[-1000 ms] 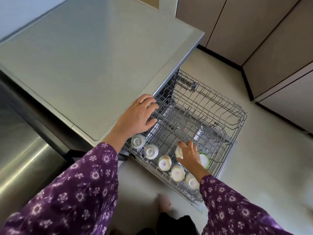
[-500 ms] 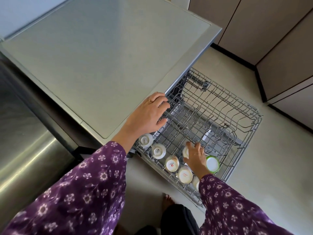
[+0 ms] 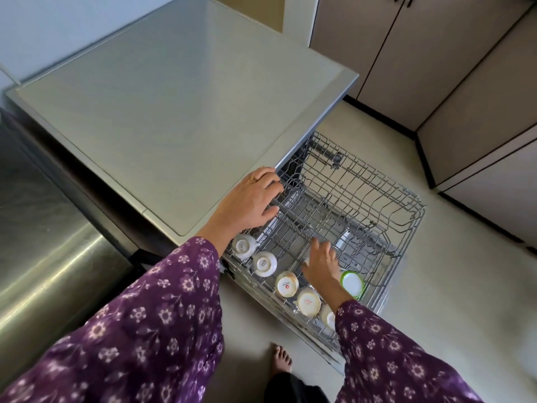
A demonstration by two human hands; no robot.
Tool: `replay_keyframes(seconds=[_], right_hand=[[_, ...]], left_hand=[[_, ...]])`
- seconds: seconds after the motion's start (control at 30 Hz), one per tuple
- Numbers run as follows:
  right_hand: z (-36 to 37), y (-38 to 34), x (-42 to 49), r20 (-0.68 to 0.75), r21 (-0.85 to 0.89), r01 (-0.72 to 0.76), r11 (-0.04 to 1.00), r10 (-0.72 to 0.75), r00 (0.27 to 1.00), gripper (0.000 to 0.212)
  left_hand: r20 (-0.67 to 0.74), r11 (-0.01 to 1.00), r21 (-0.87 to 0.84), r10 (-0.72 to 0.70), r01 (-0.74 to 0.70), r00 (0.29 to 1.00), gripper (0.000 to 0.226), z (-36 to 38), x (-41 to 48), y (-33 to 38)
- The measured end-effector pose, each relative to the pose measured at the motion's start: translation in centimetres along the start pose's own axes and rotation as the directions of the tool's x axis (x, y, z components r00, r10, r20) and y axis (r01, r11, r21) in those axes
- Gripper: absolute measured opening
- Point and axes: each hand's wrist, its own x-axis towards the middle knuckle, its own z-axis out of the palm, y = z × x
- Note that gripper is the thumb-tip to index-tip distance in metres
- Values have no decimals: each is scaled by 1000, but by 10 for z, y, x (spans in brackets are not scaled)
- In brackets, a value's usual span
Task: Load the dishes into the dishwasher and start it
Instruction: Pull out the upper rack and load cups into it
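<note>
The dishwasher's wire rack (image 3: pixel 408 225) is pulled out over the floor. Several white cups stand upside down in a row along its near side, from one cup (image 3: pixel 243 247) by the machine to another (image 3: pixel 308 301) near my right sleeve. A green-rimmed white bowl (image 3: pixel 352 283) sits upside down beside them. My right hand (image 3: pixel 321 263) reaches into the rack and holds a small white cup (image 3: pixel 306 260), which is almost hidden under the palm. My left hand (image 3: pixel 250 202) rests on the front edge of the dishwasher's grey top (image 3: pixel 174 112), fingers over the edge.
Beige cabinet doors (image 3: pixel 377 53) line the far side and the right. A stainless steel surface (image 3: pixel 43 257) stands to the left of the dishwasher. My bare foot (image 3: pixel 282 359) is on the pale floor just in front of the rack. The rack's far half holds only tines.
The view has shifted up and left. My right hand has moved slightly deeper into the rack with the small cup. The left hand stays on the dishwasher's edge.
</note>
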Motion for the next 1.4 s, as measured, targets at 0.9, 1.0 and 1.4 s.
replay_keyframes(seconds=[0.9,1.0,1.4], right_hand=[[-109,-452,-332,-455,123,945,303,-829,325,20],[-77,-499,-378,-384,136,970,201,-892,239,20],[67,-622,-514,-104,158,987,1,-994,17,15]], left_hand=[[-522,538,-289,-782,792,341,30,-306,-475,-19],[-541,420,-275,-811,865,222,30,-325,-565,-13],[-439,-181,-315,-843,932,-312,46,-347,-850,27]])
